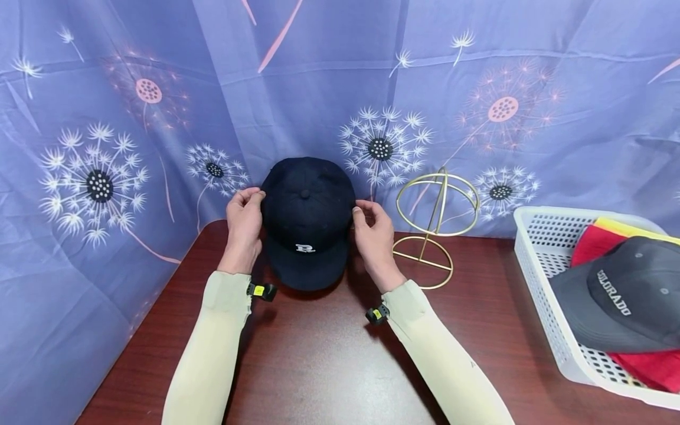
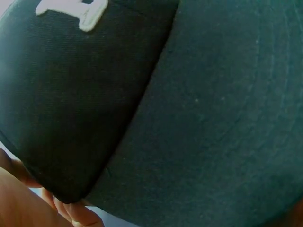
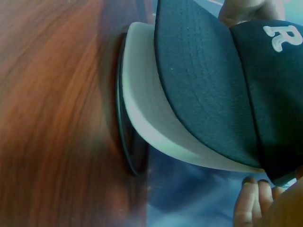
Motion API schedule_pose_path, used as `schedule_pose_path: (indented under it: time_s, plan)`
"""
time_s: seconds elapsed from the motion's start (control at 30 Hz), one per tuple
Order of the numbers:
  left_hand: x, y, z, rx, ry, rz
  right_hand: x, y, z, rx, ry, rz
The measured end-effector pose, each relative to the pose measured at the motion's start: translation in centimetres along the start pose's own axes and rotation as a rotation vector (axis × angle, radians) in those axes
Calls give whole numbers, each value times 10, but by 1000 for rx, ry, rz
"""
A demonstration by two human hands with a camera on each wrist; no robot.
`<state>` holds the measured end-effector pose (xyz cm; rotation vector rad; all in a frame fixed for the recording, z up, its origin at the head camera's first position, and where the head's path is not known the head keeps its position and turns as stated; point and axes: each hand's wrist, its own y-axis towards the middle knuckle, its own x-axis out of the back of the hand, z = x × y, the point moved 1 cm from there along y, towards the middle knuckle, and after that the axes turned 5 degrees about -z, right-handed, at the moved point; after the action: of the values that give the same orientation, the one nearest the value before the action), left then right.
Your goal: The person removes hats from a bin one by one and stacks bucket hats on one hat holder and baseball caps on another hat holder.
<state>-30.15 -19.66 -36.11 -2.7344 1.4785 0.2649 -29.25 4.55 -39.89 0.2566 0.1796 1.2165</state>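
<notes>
A dark navy baseball cap [image 1: 308, 200] with a white embroidered letter faces me at the table's back edge, its brim toward me. My left hand [image 1: 244, 223] pinches the cap's left side between thumb and fingers. On the opposite side, my right hand [image 1: 374, 239] pinches its lower edge. Under the navy brim, the right wrist view shows a pale, curved brim [image 3: 147, 99], and below that a thin black rim [image 3: 120, 113] near the tabletop. What supports the cap inside is hidden.
Right of the cap stands a gold wire hat stand [image 1: 425, 248]. Farther right, a white perforated basket [image 1: 547, 330] holds a grey cap [image 1: 632, 295] lettered COLORADO and red-and-yellow fabric [image 1: 589, 242]. A blue dandelion-print curtain [image 1: 319, 100] hangs behind the brown wooden table [image 1: 313, 366].
</notes>
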Motion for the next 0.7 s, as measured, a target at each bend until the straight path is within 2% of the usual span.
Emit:
schedule_pose_path:
  time_s: [0.2, 0.33, 0.53, 0.7]
  plan:
    - [-2, -2, -3, 12, -40, -17, 6, -2, 5, 50, -36, 30]
    - [-3, -3, -4, -3, -42, -32, 12, -2, 9, 52, -56, 44]
    - [-2, -4, -7, -46, -30, -29, 22, -3, 14, 22, -65, 78]
    - [-1, -10, -14, -96, -6, -19, 29, -4, 19, 28, -61, 106]
